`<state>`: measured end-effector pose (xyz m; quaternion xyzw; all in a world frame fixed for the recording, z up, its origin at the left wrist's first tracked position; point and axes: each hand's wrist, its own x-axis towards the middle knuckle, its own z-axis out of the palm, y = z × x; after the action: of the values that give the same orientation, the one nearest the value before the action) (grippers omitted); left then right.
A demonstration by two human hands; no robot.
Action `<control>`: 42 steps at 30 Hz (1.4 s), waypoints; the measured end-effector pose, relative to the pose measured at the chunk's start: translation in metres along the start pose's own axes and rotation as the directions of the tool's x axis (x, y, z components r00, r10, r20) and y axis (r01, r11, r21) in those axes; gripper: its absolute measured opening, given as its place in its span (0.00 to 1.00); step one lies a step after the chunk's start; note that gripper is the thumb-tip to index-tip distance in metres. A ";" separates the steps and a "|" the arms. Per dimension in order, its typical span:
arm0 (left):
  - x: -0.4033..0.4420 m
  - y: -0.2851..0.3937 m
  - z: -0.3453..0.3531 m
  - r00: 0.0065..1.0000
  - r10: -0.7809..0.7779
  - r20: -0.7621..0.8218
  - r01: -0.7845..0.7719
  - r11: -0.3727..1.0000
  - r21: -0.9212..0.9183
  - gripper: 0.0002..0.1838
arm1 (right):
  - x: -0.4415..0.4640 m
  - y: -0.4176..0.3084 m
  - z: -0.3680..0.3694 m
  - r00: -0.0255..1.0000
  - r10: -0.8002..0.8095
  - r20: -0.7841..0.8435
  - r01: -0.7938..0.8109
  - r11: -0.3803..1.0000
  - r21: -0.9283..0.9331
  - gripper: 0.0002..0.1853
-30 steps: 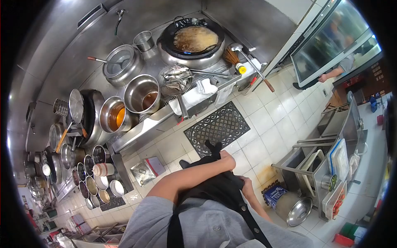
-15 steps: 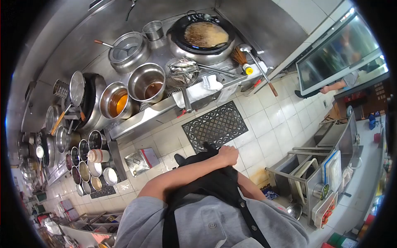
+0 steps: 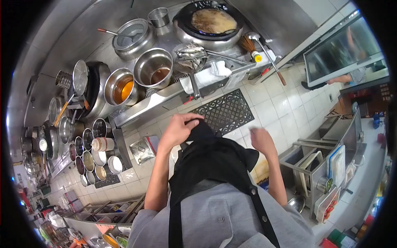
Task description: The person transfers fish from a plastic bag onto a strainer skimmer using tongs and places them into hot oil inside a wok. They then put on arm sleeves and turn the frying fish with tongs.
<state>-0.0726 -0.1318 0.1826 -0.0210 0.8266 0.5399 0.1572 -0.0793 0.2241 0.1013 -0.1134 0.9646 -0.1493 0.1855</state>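
Observation:
Black cloth of the apron [image 3: 206,159] hangs over the front of my body and is raised at its upper left end. My left hand [image 3: 178,131] pinches that end between thumb and fingers, above the floor mat's near edge. Off to the right, my right hand [image 3: 263,142] is held up beside the apron with its fingers curled. It is a little blurred, and whatever it may hold cannot be made out.
A wok of bubbling oil [image 3: 214,20], a strainer of fish [image 3: 190,57] and metal pots [image 3: 153,68] stand on the stove. Sauce containers [image 3: 99,158] are at left, a metal rack [image 3: 306,165] at right. Another person's arm [image 3: 340,79] shows near the glass door.
My left hand has moved left from across my body, and the apron's end has risen with it. My right hand has come into view at the right, apart from the left.

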 end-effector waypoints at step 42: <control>-0.036 -0.031 -0.063 0.890 -0.104 -0.444 -0.307 0.584 -0.752 0.17 | 0.041 -0.050 -0.214 0.743 0.271 -0.613 0.643 -0.032 0.765 0.07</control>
<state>-0.0470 -0.2061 0.1879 -0.1628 0.5041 0.8430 -0.0937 -0.1921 0.2187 0.2939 -0.0369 0.5314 -0.8342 -0.1425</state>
